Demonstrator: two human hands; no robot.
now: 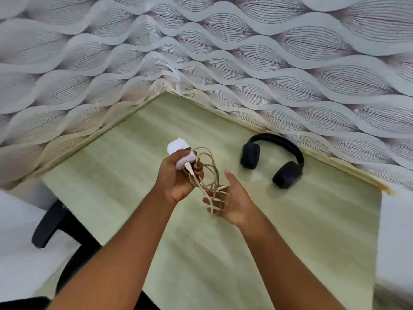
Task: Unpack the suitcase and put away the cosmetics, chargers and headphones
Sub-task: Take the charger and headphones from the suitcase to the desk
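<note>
My left hand [176, 180] grips a white charger plug [178, 151] above the pale green desk [290, 231]. Its beige cable [207, 173] hangs from that hand in loose loops. The lower loops drape over the fingers of my right hand [232, 202], which is held palm-up with fingers spread just right of the left hand. Black over-ear headphones [273, 159] lie flat on the desk at the back right, near the wall and apart from both hands. No suitcase or cosmetics are in view.
Patterned grey wallpaper [245, 52] closes the desk in on two sides, meeting in a corner at the back. A black chair frame [55, 222] stands at the lower left beside the desk. The desk's right edge runs down at far right.
</note>
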